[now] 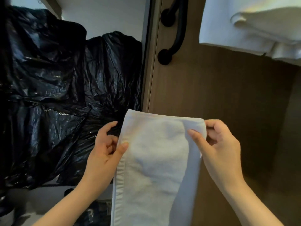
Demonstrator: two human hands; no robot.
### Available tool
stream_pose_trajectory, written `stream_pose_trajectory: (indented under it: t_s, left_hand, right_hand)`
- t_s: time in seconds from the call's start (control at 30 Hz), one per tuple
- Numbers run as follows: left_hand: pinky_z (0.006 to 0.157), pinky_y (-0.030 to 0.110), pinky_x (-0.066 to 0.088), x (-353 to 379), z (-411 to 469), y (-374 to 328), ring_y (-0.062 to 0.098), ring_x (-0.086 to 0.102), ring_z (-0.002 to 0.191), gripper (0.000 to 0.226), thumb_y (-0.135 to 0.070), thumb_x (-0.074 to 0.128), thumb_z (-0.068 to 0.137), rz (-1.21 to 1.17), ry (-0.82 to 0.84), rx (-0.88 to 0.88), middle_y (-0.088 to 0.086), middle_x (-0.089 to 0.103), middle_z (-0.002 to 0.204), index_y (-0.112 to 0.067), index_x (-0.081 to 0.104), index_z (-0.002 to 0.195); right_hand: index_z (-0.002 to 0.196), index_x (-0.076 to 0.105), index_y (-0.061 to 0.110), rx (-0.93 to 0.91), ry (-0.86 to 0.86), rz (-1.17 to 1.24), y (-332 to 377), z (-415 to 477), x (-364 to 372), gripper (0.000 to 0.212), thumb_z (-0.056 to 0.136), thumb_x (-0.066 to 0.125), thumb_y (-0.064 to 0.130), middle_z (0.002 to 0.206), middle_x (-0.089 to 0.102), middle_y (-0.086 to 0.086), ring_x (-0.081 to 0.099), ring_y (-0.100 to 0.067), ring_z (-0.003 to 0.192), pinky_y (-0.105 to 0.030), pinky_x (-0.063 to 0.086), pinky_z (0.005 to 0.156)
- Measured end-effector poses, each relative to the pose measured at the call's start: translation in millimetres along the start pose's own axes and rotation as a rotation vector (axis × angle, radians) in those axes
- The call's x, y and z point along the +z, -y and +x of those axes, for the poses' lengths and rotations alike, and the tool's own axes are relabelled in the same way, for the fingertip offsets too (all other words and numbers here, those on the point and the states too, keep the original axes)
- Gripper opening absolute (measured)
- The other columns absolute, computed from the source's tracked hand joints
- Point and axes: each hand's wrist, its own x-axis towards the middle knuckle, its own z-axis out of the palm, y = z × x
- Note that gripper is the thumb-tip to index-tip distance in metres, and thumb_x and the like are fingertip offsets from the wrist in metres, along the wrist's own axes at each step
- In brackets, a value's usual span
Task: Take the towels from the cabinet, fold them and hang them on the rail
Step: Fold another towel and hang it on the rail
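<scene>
- I am watching the left grip pinching the left edge of a long white terry towel that is folded lengthwise. The right grip is pinching the opposite top corner, thumb in front and fingers curled behind.
- The towel is hanging between both grips, below the curved black door handle, and its lower end is running out of view.
- I am judging the fold as the weak point. Only the top edge is being held, so if either pinch loosens, the layers could slide apart and the long fold would need redoing.
- The crumpled glossy black plastic bags, left of the handle, are lying just beside the left grip. A careless swing could be dragging the towel across them or snagging one.
- The hanging white towels, right of the handle, are already draped up there. Pushing this one in beside them could be knocking them askew. The rail itself is not showing.
- Counting: one towel in hand, two grips, one handle with two round mounts, and one brown wood-grain cabinet door. There seem to be two hanging towels and at least two bags, though I cannot tell either number for sure.
</scene>
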Motion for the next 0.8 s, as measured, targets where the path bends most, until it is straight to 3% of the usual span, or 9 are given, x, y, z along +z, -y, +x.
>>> stream_pose_trajectory:
  t_s: [0.03, 0.1, 0.17, 0.27, 0.43, 0.53, 0.63, 0.8]
  left_hand:
    - [0.077, 0.031, 0.053, -3.5, 2.7, -2.4, 0.018, 0.069, 0.084, 0.052, -0.056, 0.059, 0.079, 0.022, 0.022, 0.024, -0.003, 0.064, 0.090, -0.055, 0.037, 0.127]
    - [0.069, 0.017, 0.050, -9.5, 7.8, -6.9, 0.010, 0.066, 0.079, 0.036, -0.048, 0.057, 0.087, 0.142, 0.065, 0.103, -0.010, 0.061, 0.091, -0.055, 0.042, 0.120]
    - [0.065, 0.005, 0.042, -14.7, 11.7, -10.0, 0.002, 0.059, 0.079, 0.020, -0.030, 0.056, 0.095, 0.275, 0.083, 0.186, -0.019, 0.058, 0.091, -0.047, 0.054, 0.106]
    - [0.073, 0.007, 0.043, -22.8, 14.6, -11.6, 0.006, 0.058, 0.092, 0.028, -0.010, 0.059, 0.093, 0.298, 0.070, 0.164, -0.016, 0.056, 0.101, -0.037, 0.066, 0.098]
    - [0.061, 0.013, 0.042, -35.6, 25.0, -21.1, 0.011, 0.055, 0.069, 0.026, -0.023, 0.060, 0.086, 0.269, 0.052, 0.212, -0.012, 0.053, 0.103, -0.031, 0.070, 0.108]
    - [0.068, 0.011, 0.044, -41.0, 32.1, -26.0, 0.007, 0.058, 0.083, 0.036, -0.021, 0.064, 0.085, 0.257, 0.071, 0.252, -0.011, 0.052, 0.106, -0.033, 0.068, 0.119]
    - [0.074, 0.014, 0.050, -48.3, 36.8, -26.3, 0.010, 0.060, 0.096, 0.047, -0.027, 0.069, 0.083, 0.314, 0.095, 0.278, -0.012, 0.051, 0.112, -0.043, 0.060, 0.126]
    - [0.087, 0.021, 0.052, -58.6, 41.5, -19.7, 0.010, 0.055, 0.112, 0.065, -0.059, 0.073, 0.071, 0.411, 0.118, 0.285, -0.019, 0.044, 0.121, -0.052, 0.050, 0.132]
  right_hand:
    - [0.101, 0.055, 0.031, -0.024, -0.008, -0.021, 1.3, 4.4, 2.4, 0.031, 0.081, 0.070, 0.048, 0.089, 0.066, 0.021, 0.066, 0.001, 0.082, -0.013, 0.053, 0.059]
    - [0.101, 0.048, 0.028, -0.079, -0.021, -0.059, 3.5, 12.9, 8.6, 0.035, 0.081, 0.070, 0.047, 0.078, 0.062, 0.015, 0.064, -0.005, 0.069, -0.014, 0.049, 0.050]
    - [0.095, 0.044, 0.027, -0.156, -0.007, -0.085, 6.0, 20.0, 14.6, 0.031, 0.084, 0.067, 0.044, 0.066, 0.054, 0.011, 0.058, -0.011, 0.059, -0.015, 0.042, 0.043]
    - [0.088, 0.046, 0.026, -0.275, 0.057, -0.096, 10.4, 30.4, 20.9, 0.023, 0.087, 0.065, 0.039, 0.060, 0.049, 0.015, 0.057, -0.012, 0.058, -0.011, 0.038, 0.044]
    - [0.087, 0.052, 0.027, -0.417, 0.087, -0.106, 14.5, 52.7, 23.7, 0.015, 0.087, 0.063, 0.037, 0.059, 0.046, 0.020, 0.054, -0.009, 0.056, -0.009, 0.033, 0.044]
    - [0.092, 0.062, 0.029, -0.462, 0.141, -0.095, 13.3, 64.9, 23.7, 0.009, 0.087, 0.060, 0.036, 0.071, 0.059, 0.019, 0.058, -0.010, 0.062, -0.011, 0.042, 0.049]
    - [0.106, 0.070, 0.027, -0.489, 0.216, -0.057, 13.0, 72.0, 23.3, 0.025, 0.087, 0.057, 0.036, 0.092, 0.066, 0.019, 0.061, 0.005, 0.076, -0.007, 0.047, 0.063]
    - [0.116, 0.071, 0.023, -0.569, 0.274, -0.327, 23.6, 73.2, 22.9, 0.040, 0.082, 0.060, 0.041, 0.080, 0.056, 0.021, 0.051, 0.009, 0.063, -0.003, 0.043, 0.064]
